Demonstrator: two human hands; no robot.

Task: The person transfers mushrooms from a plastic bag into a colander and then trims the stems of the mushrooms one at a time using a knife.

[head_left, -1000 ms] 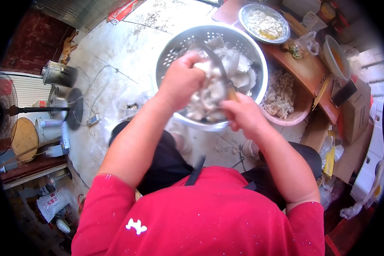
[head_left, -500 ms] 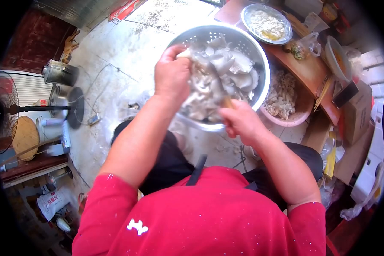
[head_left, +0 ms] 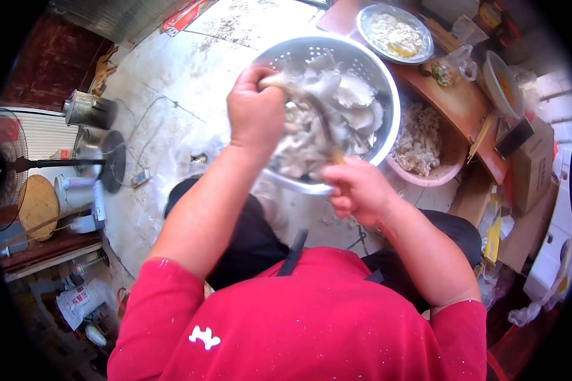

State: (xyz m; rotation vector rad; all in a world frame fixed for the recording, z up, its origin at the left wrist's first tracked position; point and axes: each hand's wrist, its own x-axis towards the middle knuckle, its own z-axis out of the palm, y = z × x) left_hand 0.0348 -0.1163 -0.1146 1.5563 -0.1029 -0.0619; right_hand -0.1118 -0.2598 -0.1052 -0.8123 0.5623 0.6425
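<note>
Your left hand (head_left: 255,114) is clenched over the top of a clump of oyster mushrooms (head_left: 299,143), lifting it above the near side of the one metal colander (head_left: 279,54). Your right hand (head_left: 356,190) is wrapped round the wooden handle of a single knife (head_left: 324,120) - its dark curved blade runs up across the clump, between your two hands. The clump hangs just below your left fist and just above your right knuckles, touching the blade.

More loose mushrooms (head_left: 356,95) lie heaped in the far half of the colander; they are too many and too overlapped to count. The colander stands in front of your knees over the concrete floor (head_left: 190,70), and I cannot tell what it rests on.

Just beside the colander's right rim sits one pink basin (head_left: 440,180) holding smaller mushroom pieces (head_left: 419,136). It is tucked against the near edge of the wooden bench (head_left: 451,105). Towards the bench's far left corner stands one metal dish (head_left: 360,28) of pale food - well apart from both hands.
</note>
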